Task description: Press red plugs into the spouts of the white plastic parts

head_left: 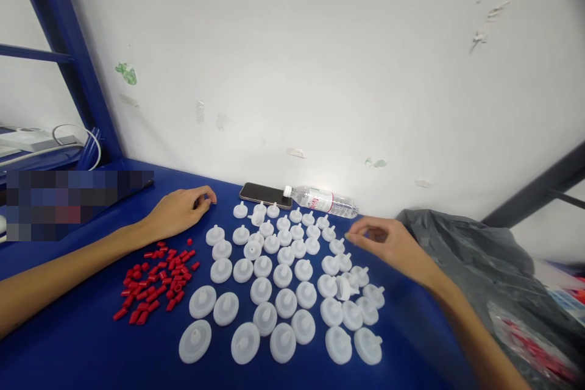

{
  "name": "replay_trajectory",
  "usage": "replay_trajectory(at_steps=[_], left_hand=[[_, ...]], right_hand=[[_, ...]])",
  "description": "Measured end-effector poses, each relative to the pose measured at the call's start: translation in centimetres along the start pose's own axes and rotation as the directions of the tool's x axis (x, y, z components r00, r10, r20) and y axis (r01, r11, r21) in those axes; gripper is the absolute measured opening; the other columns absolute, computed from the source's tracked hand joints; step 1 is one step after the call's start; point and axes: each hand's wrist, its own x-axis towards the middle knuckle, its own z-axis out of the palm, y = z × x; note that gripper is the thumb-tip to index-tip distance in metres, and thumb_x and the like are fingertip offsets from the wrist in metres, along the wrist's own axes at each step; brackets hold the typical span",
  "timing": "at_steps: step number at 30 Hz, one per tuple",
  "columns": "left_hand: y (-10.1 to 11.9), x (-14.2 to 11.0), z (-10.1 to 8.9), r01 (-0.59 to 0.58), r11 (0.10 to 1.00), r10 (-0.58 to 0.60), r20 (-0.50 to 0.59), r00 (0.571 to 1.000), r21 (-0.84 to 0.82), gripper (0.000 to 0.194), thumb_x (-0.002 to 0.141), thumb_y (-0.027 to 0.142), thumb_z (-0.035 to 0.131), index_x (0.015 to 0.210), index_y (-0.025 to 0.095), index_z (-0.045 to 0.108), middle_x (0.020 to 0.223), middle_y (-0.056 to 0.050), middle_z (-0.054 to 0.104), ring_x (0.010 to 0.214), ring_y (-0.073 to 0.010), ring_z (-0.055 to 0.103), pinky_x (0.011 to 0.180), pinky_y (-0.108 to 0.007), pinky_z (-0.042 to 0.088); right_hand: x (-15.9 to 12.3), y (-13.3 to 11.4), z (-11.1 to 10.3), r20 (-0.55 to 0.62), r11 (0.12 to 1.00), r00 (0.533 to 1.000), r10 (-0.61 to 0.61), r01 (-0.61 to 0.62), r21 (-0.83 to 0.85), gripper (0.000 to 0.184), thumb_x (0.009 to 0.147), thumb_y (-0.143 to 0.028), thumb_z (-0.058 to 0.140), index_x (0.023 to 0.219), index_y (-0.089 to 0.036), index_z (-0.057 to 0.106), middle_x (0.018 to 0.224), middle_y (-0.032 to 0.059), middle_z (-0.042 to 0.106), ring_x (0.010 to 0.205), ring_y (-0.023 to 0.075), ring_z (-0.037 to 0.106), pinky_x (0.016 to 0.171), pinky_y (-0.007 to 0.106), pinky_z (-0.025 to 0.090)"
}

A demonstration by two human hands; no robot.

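Note:
My left hand rests on the blue table at the left, its fingers curled in towards the thumb; no object shows in it. Just below it lies a loose pile of small red plastic caps. At the right, my right hand has thumb and fingertips drawn together beside the discs, and nothing is visible between them. Between my hands spread many round white plastic discs with a short central spout, mostly lying spout up. A few are tipped or lean on others, such as one standing disc at the right.
A phone and a clear water bottle lie at the back by the white wall. Grey plastic sheeting and a clear bag of red pieces are at the right. A blue metal frame rises at the left.

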Motion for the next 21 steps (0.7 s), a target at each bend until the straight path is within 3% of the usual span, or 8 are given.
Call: replay_trajectory(at_steps=[4, 8, 12, 18, 21], left_hand=[[0.2, 0.0, 0.0, 0.007, 1.0, -0.007, 0.006, 1.0, 0.013, 0.035, 0.092, 0.043, 0.041, 0.105, 0.027, 0.07, 0.068, 0.0, 0.068, 0.069, -0.025, 0.067, 0.064, -0.033, 0.041], [0.1, 0.0, 0.0, 0.011, 1.0, -0.012, 0.015, 1.0, 0.02, 0.035, 0.093, 0.043, 0.041, 0.105, 0.028, 0.07, 0.066, 0.001, 0.067, 0.067, -0.0248, 0.067, 0.064, -0.033, 0.04], [-0.1, 0.0, 0.0, 0.009, 1.0, -0.009, 0.023, 1.0, 0.022, 0.034, 0.093, 0.042, 0.041, 0.106, 0.028, 0.069, 0.064, 0.001, 0.066, 0.066, -0.0246, 0.066, 0.063, -0.033, 0.04], [-0.2, 0.0, 0.0, 0.004, 1.0, -0.004, 0.026, 1.0, 0.019, 0.032, 0.091, 0.042, 0.043, 0.105, 0.028, 0.069, 0.064, 0.002, 0.066, 0.066, -0.0249, 0.066, 0.063, -0.033, 0.04], [-0.3, 0.1, 0.1, -0.007, 1.0, 0.007, 0.029, 1.0, 0.01, 0.032, 0.091, 0.042, 0.044, 0.106, 0.028, 0.068, 0.068, 0.002, 0.068, 0.068, -0.0247, 0.066, 0.064, -0.033, 0.04]], right_hand=[[-1.1, -1.7, -1.4, 0.29, 0.994, 0.957, -0.022, -0.01, 0.107, 0.037, 0.079, -0.061, 0.083, 0.094, -0.027, 0.085, 0.072, 0.001, 0.073, 0.058, 0.0147, 0.057, 0.053, 0.027, 0.044], [-1.4, -2.8, -1.1, 0.488, 0.979, 0.873, -0.014, -0.088, 0.186, 0.036, 0.074, -0.056, 0.089, 0.095, -0.027, 0.087, 0.086, 0.0046, 0.079, 0.068, 0.0179, 0.064, 0.058, 0.028, 0.049], [-1.4, -3.4, -0.1, 0.491, 0.982, 0.871, -0.007, -0.088, 0.17, 0.033, 0.075, -0.055, 0.088, 0.093, -0.027, 0.087, 0.079, 0.0031, 0.076, 0.066, 0.0166, 0.061, 0.057, 0.028, 0.045], [-1.4, -4.0, 0.6, 0.467, 0.988, 0.884, 0.0, -0.071, 0.135, 0.027, 0.082, -0.053, 0.085, 0.096, -0.03, 0.086, 0.065, -0.0038, 0.059, 0.056, 0.0101, 0.033, 0.052, 0.027, 0.025], [-1.6, -4.4, 0.9, 0.45, 0.996, 0.893, 0.008, -0.048, 0.076, 0.026, 0.084, -0.053, 0.083, 0.1, -0.032, 0.086, 0.069, -0.0036, 0.059, 0.059, 0.011, 0.031, 0.053, 0.028, 0.024]])
